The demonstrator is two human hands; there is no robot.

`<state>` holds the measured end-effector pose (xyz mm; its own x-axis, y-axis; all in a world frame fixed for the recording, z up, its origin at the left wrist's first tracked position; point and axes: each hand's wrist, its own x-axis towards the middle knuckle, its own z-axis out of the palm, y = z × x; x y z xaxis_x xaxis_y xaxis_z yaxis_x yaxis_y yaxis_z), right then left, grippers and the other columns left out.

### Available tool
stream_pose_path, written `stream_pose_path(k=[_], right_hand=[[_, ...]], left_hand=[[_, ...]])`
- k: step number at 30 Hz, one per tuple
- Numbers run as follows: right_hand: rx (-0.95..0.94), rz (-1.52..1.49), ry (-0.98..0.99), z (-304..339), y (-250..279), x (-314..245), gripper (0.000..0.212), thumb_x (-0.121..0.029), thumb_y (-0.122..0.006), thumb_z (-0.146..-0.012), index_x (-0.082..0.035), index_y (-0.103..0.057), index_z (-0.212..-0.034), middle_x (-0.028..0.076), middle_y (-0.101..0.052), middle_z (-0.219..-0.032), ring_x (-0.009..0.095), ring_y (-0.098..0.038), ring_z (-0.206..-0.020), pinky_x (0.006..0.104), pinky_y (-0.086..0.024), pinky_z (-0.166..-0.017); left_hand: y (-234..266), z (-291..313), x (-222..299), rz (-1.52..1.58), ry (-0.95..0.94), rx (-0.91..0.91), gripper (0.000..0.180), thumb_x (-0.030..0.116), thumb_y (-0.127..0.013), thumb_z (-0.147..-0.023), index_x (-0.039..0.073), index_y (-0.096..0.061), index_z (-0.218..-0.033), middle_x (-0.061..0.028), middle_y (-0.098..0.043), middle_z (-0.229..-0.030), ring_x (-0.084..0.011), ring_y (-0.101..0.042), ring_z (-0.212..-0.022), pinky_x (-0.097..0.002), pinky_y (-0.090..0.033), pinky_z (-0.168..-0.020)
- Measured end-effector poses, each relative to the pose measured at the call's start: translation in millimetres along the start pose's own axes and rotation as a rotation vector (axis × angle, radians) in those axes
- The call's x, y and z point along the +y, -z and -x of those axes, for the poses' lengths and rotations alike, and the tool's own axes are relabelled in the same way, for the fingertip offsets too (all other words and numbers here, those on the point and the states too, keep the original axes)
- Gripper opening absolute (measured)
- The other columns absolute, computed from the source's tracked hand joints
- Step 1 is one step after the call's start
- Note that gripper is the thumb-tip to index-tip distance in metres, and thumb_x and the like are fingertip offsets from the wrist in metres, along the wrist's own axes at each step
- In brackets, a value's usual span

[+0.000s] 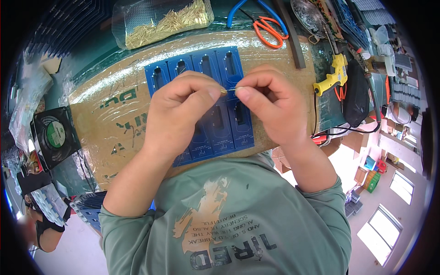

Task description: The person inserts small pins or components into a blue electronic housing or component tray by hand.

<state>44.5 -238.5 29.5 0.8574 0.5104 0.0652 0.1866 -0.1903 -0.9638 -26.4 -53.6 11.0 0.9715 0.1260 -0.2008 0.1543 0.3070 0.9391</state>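
Note:
My left hand [181,107] and my right hand [268,103] meet above a blue panel of circuit boards [215,68] with oblong slots. Between their thumbs and forefingers they pinch a small gold pin [228,90], one hand at each end. The panel lies on a sheet of cardboard wrapped in clear tape [114,119]. Both hands hide the panel's middle. A clear bag of several gold pins [169,20] lies beyond the panel.
Orange-handled scissors [268,30] and a blue cable lie at the back. A yellow glue gun [334,75] sits to the right, a black cooling fan [55,135] to the left. More blue boards [91,211] are stacked at lower left.

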Motion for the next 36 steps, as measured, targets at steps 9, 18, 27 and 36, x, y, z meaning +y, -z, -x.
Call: stream_pose_path(k=[9,18,27,36], right_hand=[[-0.003,-0.087,-0.287,7.1,19.0,13.0,0.008,-0.005,-0.070,-0.090,0.000,-0.067,-0.096,0.000,-0.062,-0.095,0.006,-0.054,-0.080,0.0205,-0.043,-0.071],[-0.116,0.312,-0.249,12.0,27.3,25.6,0.015,-0.015,-0.073,-0.085,-0.002,-0.071,-0.092,0.006,-0.064,-0.083,0.013,-0.062,-0.069,0.0268,-0.049,-0.064],[-0.128,0.343,-0.227,9.0,22.3,22.8,0.013,-0.014,-0.072,-0.083,-0.003,-0.070,-0.090,0.007,-0.063,-0.082,0.015,-0.064,-0.069,0.0282,-0.050,-0.064],[-0.145,0.460,-0.135,6.6,19.1,18.5,0.011,-0.013,-0.072,-0.080,-0.004,-0.067,-0.084,0.008,-0.062,-0.081,0.022,-0.066,-0.068,0.0327,-0.052,-0.063]], left_hand=[[0.1,-0.9,1.0,0.114,0.066,0.067,0.012,0.010,-0.065,-0.089,0.001,-0.072,-0.090,-0.0003,-0.066,-0.092,-0.0047,-0.049,-0.069,-0.0204,-0.038,-0.059],[-0.8,-1.3,-0.5,0.160,0.090,0.076,0.012,0.012,-0.067,-0.089,0.002,-0.072,-0.091,0.0026,-0.063,-0.082,-0.0031,-0.044,-0.064,-0.0198,-0.033,-0.055],[-0.4,-1.4,1.8,0.165,0.102,0.066,0.013,0.014,-0.067,-0.089,0.002,-0.072,-0.092,0.0027,-0.063,-0.083,-0.0033,-0.045,-0.066,-0.0198,-0.034,-0.056],[0.0,-0.8,2.4,0.157,0.101,0.063,0.013,0.015,-0.067,-0.090,0.003,-0.072,-0.092,0.0025,-0.065,-0.085,-0.0028,-0.046,-0.067,-0.0197,-0.036,-0.058]])
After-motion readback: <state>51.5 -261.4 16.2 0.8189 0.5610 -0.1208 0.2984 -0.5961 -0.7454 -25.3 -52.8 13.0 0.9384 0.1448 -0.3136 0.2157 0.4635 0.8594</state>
